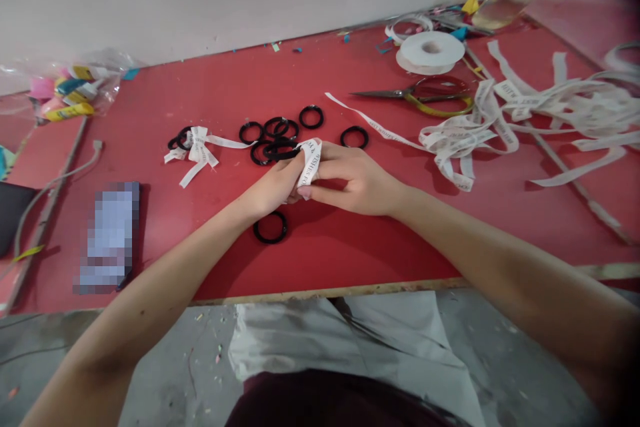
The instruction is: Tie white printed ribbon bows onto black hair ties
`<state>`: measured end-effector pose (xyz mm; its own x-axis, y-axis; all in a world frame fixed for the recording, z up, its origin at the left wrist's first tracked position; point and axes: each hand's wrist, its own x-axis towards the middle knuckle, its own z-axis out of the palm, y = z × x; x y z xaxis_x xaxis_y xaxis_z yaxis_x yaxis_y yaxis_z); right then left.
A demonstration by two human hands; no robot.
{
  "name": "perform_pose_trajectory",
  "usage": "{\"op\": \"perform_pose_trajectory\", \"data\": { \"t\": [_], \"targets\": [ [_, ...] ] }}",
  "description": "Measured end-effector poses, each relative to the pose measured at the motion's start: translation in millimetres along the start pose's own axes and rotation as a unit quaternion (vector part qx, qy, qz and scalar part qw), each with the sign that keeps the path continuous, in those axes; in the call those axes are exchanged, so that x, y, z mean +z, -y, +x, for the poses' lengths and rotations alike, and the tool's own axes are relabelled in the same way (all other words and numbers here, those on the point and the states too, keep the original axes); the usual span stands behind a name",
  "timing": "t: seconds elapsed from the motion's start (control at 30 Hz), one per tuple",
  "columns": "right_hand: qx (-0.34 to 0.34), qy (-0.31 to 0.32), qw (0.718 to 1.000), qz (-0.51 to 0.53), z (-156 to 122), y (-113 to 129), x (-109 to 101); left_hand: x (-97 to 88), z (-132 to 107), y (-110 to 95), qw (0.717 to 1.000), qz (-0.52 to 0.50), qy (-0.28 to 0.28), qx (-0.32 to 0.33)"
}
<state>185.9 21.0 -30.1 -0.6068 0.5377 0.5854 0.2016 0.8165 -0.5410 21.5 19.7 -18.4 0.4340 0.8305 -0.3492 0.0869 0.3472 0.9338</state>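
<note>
In the head view my left hand [276, 185] is closed on a black hair tie [279, 153] near the middle of the table. A white ribbon [311, 165] with printed lettering loops over the hair tie and my left thumb. The fingers of my right hand [357, 177] pinch this ribbon from the right; its lower end is partly hidden by the fingers. Around my hands lie several loose hair ties, including one ring [311, 107] behind and another ring [255, 229] in front. To the left rests a hair tie with a ribbon bow [199, 145].
Scissors [430, 97] lie behind right, near a ribbon spool [431, 52]. Tangled cut ribbons [460, 147] spread over the right side. A phone [110, 233] and a cable [65, 177] are at left, with a plastic bag of coloured items [70, 97] behind.
</note>
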Motion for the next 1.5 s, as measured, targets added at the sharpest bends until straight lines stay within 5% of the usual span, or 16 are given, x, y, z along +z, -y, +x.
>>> {"op": "perform_pose_trajectory", "data": {
  "t": [1.5],
  "targets": [
    [0.014, 0.002, 1.000, 0.008, -2.2, -2.1, 1.0, 2.3, -1.8, -2.5, 1.000, 0.001, 0.000, 0.007]
  ]
}}
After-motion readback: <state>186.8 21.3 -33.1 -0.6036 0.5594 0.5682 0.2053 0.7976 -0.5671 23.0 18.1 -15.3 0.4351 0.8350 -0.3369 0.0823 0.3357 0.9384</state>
